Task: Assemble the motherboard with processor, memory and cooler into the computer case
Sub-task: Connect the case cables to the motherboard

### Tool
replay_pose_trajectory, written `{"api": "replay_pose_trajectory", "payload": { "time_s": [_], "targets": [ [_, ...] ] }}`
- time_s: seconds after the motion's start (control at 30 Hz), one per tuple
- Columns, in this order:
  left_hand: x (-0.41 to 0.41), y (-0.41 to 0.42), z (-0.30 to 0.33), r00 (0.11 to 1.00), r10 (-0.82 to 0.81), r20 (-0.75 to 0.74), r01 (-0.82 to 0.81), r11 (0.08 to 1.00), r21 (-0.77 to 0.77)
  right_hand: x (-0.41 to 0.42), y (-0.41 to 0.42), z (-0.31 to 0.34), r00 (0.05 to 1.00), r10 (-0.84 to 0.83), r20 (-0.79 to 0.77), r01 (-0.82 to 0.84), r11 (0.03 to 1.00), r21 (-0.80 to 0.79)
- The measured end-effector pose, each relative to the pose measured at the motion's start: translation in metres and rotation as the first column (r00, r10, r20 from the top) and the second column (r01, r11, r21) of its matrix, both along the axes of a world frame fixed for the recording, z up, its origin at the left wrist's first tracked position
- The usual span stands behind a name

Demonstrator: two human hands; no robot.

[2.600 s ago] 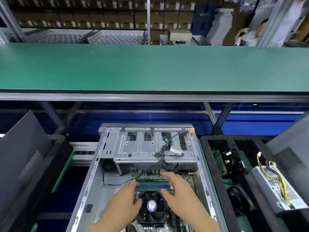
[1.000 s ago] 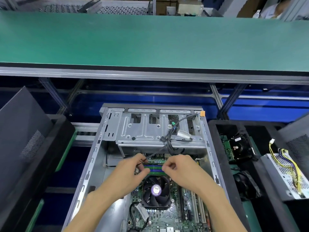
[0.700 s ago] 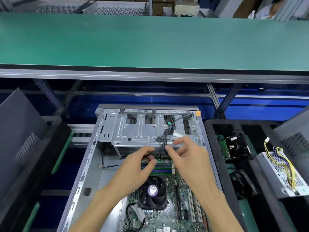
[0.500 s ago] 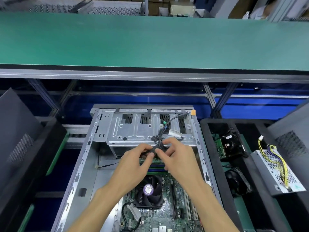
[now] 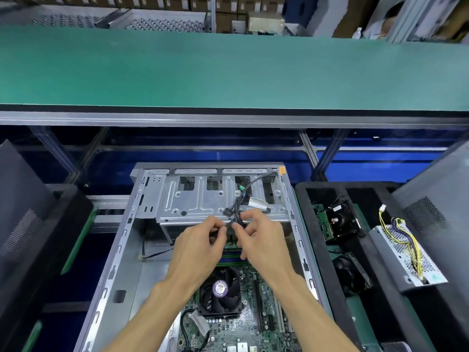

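Both hands have risen from the memory sticks, where they pressed 2.6 s ago, to the black cable bundle (image 5: 237, 214) at the near edge of the drive cage (image 5: 203, 199); since 0.5 s ago their position is nearly unchanged. Left hand (image 5: 200, 246): thumb and forefinger pinch the cable from the left, other fingers curled. Right hand (image 5: 261, 240): thumb and forefinger pinch the same bundle just beside the left fingertips, remaining fingers half bent. One small black connector (image 5: 226, 211) stands free above the pinch. What the left fingertips hold at the cable's lower end cannot be made out.

Motherboard (image 5: 243, 323) lies flat in the computer case (image 5: 127, 250), with the cooler (image 5: 219, 290) mounted on it, fan label upward. Memory sticks (image 5: 229, 256) sit just beyond the cooler, mostly covered by the hands and wrists. Processor is not visible under the cooler. Near end of the board and case is cut off by the frame's bottom edge.

Cable runs up over the drive cage to the orange tab (image 5: 282, 170) at the case's far right corner. Right of the case: a black tray (image 5: 302, 199) holding another board with cooler (image 5: 337, 221), a dark fan (image 5: 351, 273) that is hard to read, and a power supply (image 5: 406, 252) with yellow wires. Green bench (image 5: 228, 69) spans beyond.
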State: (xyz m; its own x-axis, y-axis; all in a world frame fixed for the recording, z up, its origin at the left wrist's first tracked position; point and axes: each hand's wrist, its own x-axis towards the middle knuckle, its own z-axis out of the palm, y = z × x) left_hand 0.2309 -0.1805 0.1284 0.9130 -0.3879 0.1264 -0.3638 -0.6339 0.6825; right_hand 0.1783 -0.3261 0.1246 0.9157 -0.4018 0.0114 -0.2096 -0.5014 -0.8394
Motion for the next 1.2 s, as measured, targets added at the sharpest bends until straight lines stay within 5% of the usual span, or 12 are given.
{"api": "replay_pose_trajectory", "payload": {
  "time_s": [0.5,0.7,0.87,1.07,1.2],
  "targets": [
    [0.0,-0.001,0.004,0.978,0.086,0.19,-0.106,0.989,0.099,0.0,0.0,0.003,0.996,-0.079,0.045,0.08,0.996,-0.029],
    [0.004,0.001,0.004,0.99,-0.079,0.116,0.073,0.996,0.052,-0.001,-0.001,0.002,0.996,-0.066,0.061,0.07,0.996,-0.053],
    [0.014,-0.005,0.008,0.997,-0.071,0.013,0.072,0.997,-0.015,0.001,-0.002,-0.001,0.999,-0.028,0.017,0.029,0.997,-0.075],
    [0.016,-0.014,0.013,0.982,-0.133,0.132,0.111,0.981,0.162,0.002,-0.001,-0.001,1.0,-0.012,0.022,0.007,0.982,0.189],
    [0.014,-0.012,0.009,0.986,-0.084,0.145,0.069,0.992,0.106,0.007,-0.002,0.005,0.999,-0.021,0.038,0.005,0.931,0.365]
  ]
}}
